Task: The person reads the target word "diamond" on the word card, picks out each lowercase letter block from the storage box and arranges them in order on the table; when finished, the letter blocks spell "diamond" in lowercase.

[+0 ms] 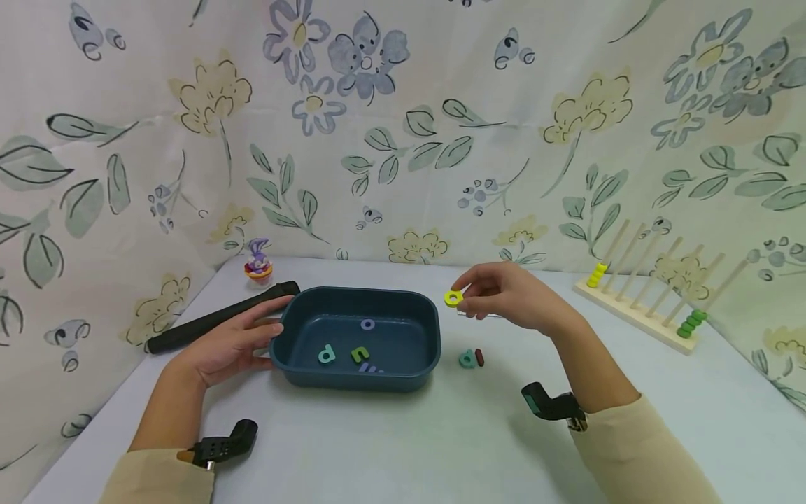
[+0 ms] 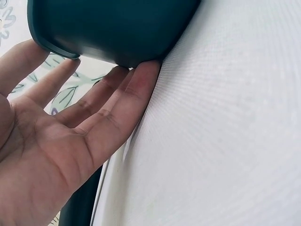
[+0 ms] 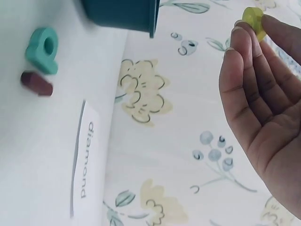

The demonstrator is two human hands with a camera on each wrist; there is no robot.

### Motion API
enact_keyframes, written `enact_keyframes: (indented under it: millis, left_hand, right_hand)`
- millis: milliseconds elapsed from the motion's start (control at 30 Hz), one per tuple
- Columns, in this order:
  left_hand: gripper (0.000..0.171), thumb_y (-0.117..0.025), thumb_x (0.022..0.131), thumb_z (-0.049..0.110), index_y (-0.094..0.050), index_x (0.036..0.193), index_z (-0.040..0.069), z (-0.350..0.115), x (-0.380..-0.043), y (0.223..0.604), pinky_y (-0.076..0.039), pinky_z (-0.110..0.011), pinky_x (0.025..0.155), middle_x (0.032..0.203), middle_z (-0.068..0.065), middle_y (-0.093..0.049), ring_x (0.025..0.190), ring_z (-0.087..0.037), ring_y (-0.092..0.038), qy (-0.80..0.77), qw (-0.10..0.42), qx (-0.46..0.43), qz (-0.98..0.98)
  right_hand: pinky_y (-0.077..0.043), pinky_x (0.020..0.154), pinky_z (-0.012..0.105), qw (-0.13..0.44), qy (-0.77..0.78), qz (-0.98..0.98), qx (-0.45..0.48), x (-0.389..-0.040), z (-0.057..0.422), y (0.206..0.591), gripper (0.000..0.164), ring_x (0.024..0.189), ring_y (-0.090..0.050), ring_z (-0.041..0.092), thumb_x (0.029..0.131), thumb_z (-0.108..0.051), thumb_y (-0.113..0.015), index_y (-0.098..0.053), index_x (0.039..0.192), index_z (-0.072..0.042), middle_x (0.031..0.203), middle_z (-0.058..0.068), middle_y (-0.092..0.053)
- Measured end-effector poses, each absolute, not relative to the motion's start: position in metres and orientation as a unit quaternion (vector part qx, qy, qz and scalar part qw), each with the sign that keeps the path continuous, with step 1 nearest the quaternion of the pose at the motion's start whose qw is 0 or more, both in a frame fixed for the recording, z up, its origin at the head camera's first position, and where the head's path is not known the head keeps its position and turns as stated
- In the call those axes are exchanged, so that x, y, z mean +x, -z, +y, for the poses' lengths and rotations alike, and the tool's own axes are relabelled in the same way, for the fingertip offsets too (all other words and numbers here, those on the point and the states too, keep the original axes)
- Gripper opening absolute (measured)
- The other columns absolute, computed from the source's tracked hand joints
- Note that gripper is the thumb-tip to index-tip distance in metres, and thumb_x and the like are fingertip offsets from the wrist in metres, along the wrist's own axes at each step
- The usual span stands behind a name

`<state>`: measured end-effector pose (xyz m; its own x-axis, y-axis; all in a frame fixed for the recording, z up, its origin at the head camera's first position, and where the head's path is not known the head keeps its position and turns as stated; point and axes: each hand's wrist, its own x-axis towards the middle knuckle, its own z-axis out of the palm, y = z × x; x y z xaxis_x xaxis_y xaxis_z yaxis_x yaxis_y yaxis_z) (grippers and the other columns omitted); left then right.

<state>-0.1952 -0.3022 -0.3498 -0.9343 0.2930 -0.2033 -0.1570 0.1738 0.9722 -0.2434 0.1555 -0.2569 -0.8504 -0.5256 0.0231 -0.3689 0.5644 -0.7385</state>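
My left hand (image 1: 229, 344) lies against the left end of a dark blue bin (image 1: 352, 381), its thumb near the rim. In the left wrist view its straight fingertips touch the outer wall. Above the table, right of the bin, my right hand (image 1: 504, 297) pinches a yellow plastic letter (image 1: 453, 299) with a round hole; fingers cover part of it. Inside the bin lie a teal d (image 1: 326, 354), a green n (image 1: 359, 354), a purple o (image 1: 367, 325) and a purple m (image 1: 371, 367), partly hidden by the front wall.
On the table right of the bin lie a teal letter (image 1: 467, 359) and a dark red stick-shaped piece (image 1: 480, 358). A card (image 3: 84, 160) reads "diamond". A wooden bead rack (image 1: 636, 315) stands far right; a black rod (image 1: 220, 318) and a small figurine (image 1: 258, 262) are left.
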Motion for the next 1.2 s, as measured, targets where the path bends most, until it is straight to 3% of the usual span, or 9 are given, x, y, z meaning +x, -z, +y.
enact_keyframes:
  millis: [400, 900, 1200]
  left_hand:
    - [0.073, -0.06, 0.106, 0.03, -0.02, 0.166, 0.026, -0.301, -0.196, 0.35, -0.053, -0.056, 0.103, 0.168, -0.02, -0.025, 0.135, -0.027, -0.052, -0.638, 0.171, 0.043, 0.749]
    - [0.072, -0.059, 0.106, 0.028, -0.02, 0.166, 0.025, -0.302, -0.194, 0.352, -0.052, -0.056, 0.103, 0.168, -0.021, -0.026, 0.135, -0.026, -0.052, -0.644, 0.172, 0.053, 0.744]
    - [0.073, -0.06, 0.106, 0.028, -0.02, 0.166, 0.025, -0.3, -0.195, 0.351, -0.052, -0.057, 0.103, 0.168, -0.021, -0.025, 0.137, -0.028, -0.05, -0.641, 0.17, 0.049, 0.747]
  right_hand:
    - [-0.058, 0.087, 0.04, 0.098, 0.391, 0.887, -0.225, -0.232, 0.186, 0.27, 0.032, 0.088, -0.071, 0.023, 0.094, -0.026, -0.076, -0.071, 0.122, -0.011, 0.097, 0.005, -0.075]
    - [-0.057, 0.085, 0.035, 0.118, 0.43, 0.873, -0.195, -0.226, 0.204, 0.295, 0.036, 0.091, -0.07, 0.035, 0.096, -0.023, -0.074, -0.067, 0.126, -0.004, 0.104, 0.018, -0.074]
    - [-0.056, 0.084, 0.039, 0.113, 0.41, 0.884, -0.194, -0.227, 0.21, 0.304, 0.033, 0.089, -0.069, 0.033, 0.096, -0.02, -0.073, -0.067, 0.123, -0.003, 0.102, 0.016, -0.075]
